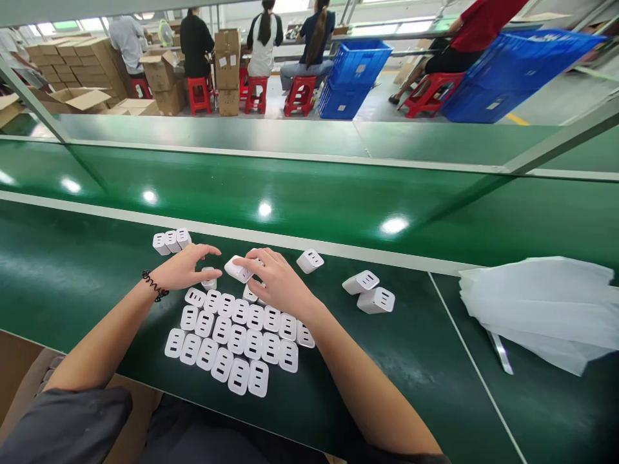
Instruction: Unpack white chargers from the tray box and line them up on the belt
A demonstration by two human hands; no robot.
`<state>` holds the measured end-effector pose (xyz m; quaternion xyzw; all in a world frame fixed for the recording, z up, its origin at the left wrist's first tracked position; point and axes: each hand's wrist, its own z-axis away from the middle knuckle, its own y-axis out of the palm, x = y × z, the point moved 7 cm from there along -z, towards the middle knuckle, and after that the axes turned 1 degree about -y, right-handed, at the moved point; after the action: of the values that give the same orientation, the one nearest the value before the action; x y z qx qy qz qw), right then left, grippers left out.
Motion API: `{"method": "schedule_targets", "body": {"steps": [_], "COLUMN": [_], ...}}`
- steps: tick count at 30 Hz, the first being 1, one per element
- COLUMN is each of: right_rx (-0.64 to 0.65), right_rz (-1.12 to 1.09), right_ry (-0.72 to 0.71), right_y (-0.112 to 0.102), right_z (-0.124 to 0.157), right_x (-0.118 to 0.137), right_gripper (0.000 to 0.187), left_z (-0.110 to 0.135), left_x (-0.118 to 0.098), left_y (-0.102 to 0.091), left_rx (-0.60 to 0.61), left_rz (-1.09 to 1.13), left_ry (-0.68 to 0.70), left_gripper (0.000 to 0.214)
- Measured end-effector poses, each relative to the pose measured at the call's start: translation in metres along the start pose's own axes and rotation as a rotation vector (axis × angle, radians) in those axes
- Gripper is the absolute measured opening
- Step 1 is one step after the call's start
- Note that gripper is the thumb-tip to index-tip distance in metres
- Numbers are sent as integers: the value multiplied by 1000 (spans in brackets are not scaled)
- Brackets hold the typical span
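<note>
My left hand [186, 267] is open, thumb and fingers apart, beside a small white charger block [209, 282] that stands on the green table. My right hand [280, 280] has its thumb and index finger closed on a tilted white charger [236, 270]; its fingers partly cover more chargers behind and below. Just in front of both hands, several white chargers stand in close rows [236, 338], their slotted port ends facing up. Three more chargers [171, 241] stand side by side beyond my left hand. A single charger [310, 260] lies to the right of my right hand.
Two chargers [376, 300] lie farther right. White plastic sheeting [541, 309] rests at the right, with a shiny metal strip [500, 353] poking out. A green conveyor belt [319, 200] runs behind a pale rail. Beyond are seated people, cartons [82, 64] and blue crates [345, 100].
</note>
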<state>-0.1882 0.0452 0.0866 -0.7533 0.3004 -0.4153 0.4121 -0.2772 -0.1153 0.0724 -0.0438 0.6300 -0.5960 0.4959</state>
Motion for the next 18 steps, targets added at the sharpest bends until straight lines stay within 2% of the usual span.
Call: {"method": "schedule_targets", "body": {"steps": [2,4,8,11,14,16,18], "right_rx": [65,187,434,434,317,296,359], "right_rz": [53,122,199,118,0,-17,-8], "right_ry": [-2,-12,-30,-12,41,122,212], "right_y": [3,12,36,37,21,13,14], "right_z": [-6,-16,-38,-45,-41,-33,-26], "right_x": [3,8,16,13,-3,-20,-35], "right_gripper": [44,43,40,51,59,56,50], "left_z": [5,5,-5,-7,-4,-4,-6], "left_x": [4,7,10,12,13,12,11], "left_y": [6,11,12,10,10,14,19], "left_rx": [64,112,89,34,24,59,88], "left_rz": [-54,-47,28,58,90,85,32], "left_ry": [-4,-11,-8,28,65,75,75], "left_gripper": [65,65,57,52,57,68,75]}}
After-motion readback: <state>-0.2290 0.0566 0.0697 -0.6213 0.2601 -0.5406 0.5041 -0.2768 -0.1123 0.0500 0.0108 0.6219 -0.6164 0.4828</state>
